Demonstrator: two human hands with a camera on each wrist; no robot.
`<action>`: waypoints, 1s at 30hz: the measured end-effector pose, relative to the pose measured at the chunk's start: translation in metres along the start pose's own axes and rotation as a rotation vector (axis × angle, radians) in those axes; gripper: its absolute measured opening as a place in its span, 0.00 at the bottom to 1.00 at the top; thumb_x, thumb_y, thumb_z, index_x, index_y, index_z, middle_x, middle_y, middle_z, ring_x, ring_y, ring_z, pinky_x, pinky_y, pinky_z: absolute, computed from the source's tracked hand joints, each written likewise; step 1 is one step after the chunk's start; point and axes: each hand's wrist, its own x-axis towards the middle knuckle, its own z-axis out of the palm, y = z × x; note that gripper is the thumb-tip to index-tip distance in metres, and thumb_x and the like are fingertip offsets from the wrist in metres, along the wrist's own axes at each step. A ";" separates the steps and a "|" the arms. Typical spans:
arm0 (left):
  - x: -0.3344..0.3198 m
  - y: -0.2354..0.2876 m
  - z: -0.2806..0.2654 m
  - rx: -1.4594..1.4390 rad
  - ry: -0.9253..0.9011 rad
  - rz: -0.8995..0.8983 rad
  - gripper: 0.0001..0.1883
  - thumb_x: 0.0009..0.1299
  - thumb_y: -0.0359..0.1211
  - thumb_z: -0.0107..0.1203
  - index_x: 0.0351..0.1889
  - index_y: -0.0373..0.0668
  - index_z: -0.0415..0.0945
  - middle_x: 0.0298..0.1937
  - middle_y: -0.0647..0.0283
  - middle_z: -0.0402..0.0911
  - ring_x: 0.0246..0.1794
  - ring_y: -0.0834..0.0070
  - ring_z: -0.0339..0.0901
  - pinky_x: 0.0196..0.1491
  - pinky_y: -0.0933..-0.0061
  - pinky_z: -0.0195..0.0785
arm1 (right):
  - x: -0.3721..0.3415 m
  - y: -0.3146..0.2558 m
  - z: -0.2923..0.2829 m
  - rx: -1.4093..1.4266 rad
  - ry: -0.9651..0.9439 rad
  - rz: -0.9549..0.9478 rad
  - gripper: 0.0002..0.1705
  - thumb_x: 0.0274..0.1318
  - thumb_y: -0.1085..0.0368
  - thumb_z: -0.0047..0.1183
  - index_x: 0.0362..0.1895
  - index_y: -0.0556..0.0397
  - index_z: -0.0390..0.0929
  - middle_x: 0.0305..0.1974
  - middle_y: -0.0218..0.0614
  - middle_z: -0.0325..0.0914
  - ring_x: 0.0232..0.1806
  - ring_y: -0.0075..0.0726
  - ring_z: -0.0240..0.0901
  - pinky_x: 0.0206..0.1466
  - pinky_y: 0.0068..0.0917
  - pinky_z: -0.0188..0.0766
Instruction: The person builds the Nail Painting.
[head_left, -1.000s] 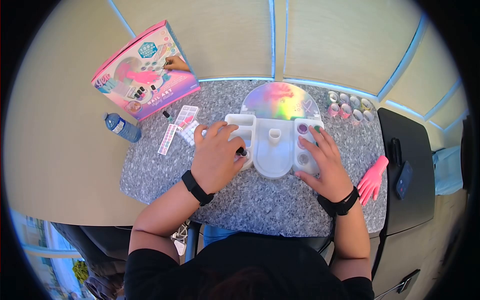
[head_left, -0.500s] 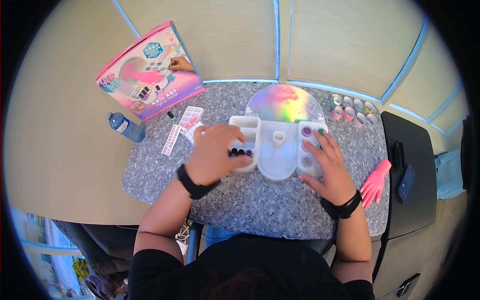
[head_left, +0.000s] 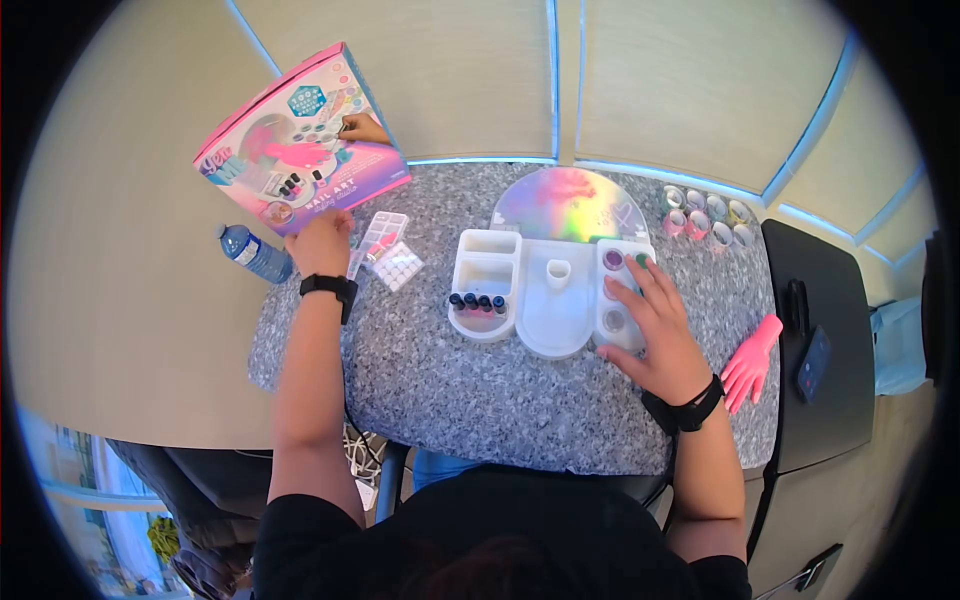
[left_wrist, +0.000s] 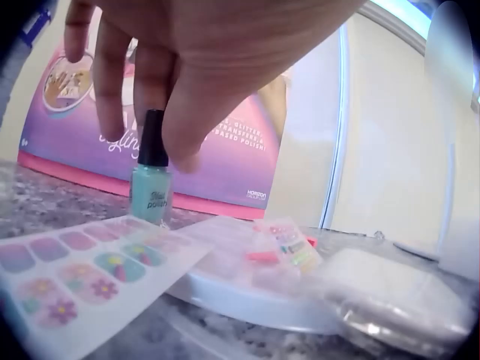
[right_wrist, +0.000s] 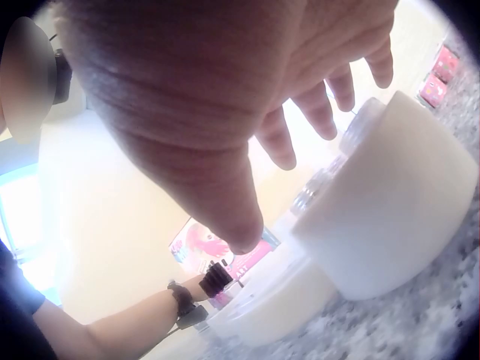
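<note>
Left hand (head_left: 322, 242) over an upright teal polish bottle (left_wrist: 150, 199), near the table's (head_left: 450, 400) far-left edge.
Its thumb and fingers straddle the black cap (left_wrist: 153, 153); whether they pinch it, I cannot tell. The bottle's long axis is vertical, beneath this nearer hand; the right hand (head_left: 660, 335), well apart, spreads relaxed fingers over the white tray's (head_left: 555, 335) right section, grasping nothing. 4 dark-capped bottles (head_left: 485, 303) occupy its left section. Label: "Nail polish"; the box (head_left: 300, 150) behind: "NAIL ART", "HORIZON".
</note>
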 end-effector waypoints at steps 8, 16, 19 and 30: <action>-0.030 -0.014 -0.019 0.006 0.138 0.108 0.13 0.71 0.45 0.75 0.50 0.55 0.95 0.54 0.62 0.96 0.56 0.61 0.91 0.69 0.51 0.72 | -0.001 -0.002 0.001 0.008 -0.002 -0.003 0.51 0.54 0.59 0.82 0.82 0.44 0.74 0.87 0.53 0.61 0.89 0.75 0.52 0.90 0.67 0.52; -0.018 -0.085 -0.001 -0.095 -0.210 -0.101 0.21 0.71 0.44 0.75 0.62 0.54 0.92 0.58 0.60 0.95 0.61 0.55 0.90 0.62 0.51 0.82 | -0.001 -0.001 0.000 -0.004 0.028 -0.013 0.50 0.53 0.59 0.82 0.80 0.45 0.76 0.87 0.54 0.61 0.89 0.76 0.53 0.90 0.66 0.52; -0.015 -0.087 0.005 -0.084 -0.193 -0.071 0.19 0.70 0.41 0.76 0.58 0.53 0.94 0.55 0.59 0.95 0.59 0.54 0.90 0.62 0.51 0.82 | 0.000 -0.001 0.001 -0.004 0.017 -0.014 0.49 0.52 0.60 0.82 0.79 0.46 0.77 0.87 0.54 0.61 0.89 0.75 0.53 0.90 0.66 0.52; 0.002 -0.090 0.008 -0.310 -0.132 0.063 0.17 0.70 0.36 0.78 0.55 0.45 0.92 0.49 0.55 0.94 0.51 0.58 0.91 0.56 0.57 0.82 | 0.000 0.000 -0.001 0.000 0.015 0.012 0.48 0.53 0.59 0.81 0.80 0.46 0.77 0.87 0.53 0.61 0.89 0.75 0.52 0.90 0.65 0.52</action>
